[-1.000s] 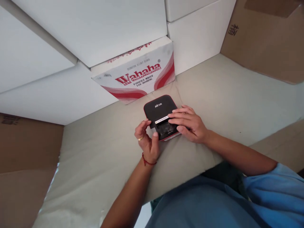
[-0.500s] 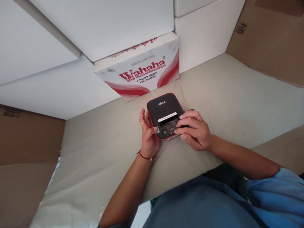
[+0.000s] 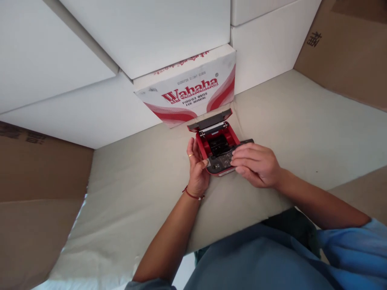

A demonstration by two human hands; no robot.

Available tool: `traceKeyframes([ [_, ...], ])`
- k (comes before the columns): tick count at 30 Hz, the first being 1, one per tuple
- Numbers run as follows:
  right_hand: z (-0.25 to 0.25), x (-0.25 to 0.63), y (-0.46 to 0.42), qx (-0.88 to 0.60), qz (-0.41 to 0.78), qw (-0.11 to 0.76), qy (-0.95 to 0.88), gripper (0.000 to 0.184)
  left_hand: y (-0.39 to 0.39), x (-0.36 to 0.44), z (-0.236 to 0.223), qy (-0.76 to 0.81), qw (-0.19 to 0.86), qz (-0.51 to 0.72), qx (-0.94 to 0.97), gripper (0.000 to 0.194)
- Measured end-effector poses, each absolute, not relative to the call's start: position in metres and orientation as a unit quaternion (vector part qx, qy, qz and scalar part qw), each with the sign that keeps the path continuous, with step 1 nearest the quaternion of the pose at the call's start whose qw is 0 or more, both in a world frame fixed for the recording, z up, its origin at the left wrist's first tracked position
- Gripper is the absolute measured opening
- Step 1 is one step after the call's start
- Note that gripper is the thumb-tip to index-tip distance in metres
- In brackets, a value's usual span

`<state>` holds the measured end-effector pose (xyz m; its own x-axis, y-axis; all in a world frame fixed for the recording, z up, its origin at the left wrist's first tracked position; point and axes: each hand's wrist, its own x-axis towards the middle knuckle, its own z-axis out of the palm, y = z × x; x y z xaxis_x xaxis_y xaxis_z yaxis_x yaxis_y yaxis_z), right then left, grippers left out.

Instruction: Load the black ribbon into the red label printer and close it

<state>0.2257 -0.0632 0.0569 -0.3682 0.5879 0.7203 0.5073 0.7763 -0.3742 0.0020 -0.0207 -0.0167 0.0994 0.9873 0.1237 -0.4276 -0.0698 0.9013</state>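
A small red and black label printer is in my hands above the cloth, its lid raised at the far side. The open bay shows red inner walls, a dark hollow and a metal bar under the lid. My left hand grips the printer's left side, thumb on the front corner. The fingers of my right hand are bent over the front right of the printer, by its dark panel. Beyond those fingers a black piece sticks out to the right; whether it belongs to the printer I cannot tell.
A white and red Wahaha water carton stands just behind the printer. White boxes are stacked at the back. Brown cardboard boxes flank the left and right. Beige cloth covers the table.
The printer's lid has swung up from closed to open, baring the red inside. Both hands remain on the printer. The whole view has shifted slightly.
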Motion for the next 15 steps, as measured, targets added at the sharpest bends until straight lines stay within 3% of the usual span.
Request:
traceKeyframes([
  [4,0.095,0.221,-0.047,-0.457,0.118,0.369,-0.801,0.039,-0.016,0.001,-0.021,0.31,0.596,0.61,0.42,0.077],
  [8,0.125,0.201,-0.007,-0.556,0.092,0.092,-0.821,0.029,-0.008,-0.002,-0.027,0.308,0.622,0.632,0.345,0.053],
  [10,0.128,0.187,0.012,-0.576,0.062,-0.006,-0.815,0.028,-0.004,-0.002,-0.03,0.32,0.624,0.634,0.327,0.045],
  [15,0.114,0.165,0.041,-0.551,0.038,-0.06,-0.832,0.03,-0.001,-0.001,-0.034,0.338,0.608,0.632,0.342,0.044],
])
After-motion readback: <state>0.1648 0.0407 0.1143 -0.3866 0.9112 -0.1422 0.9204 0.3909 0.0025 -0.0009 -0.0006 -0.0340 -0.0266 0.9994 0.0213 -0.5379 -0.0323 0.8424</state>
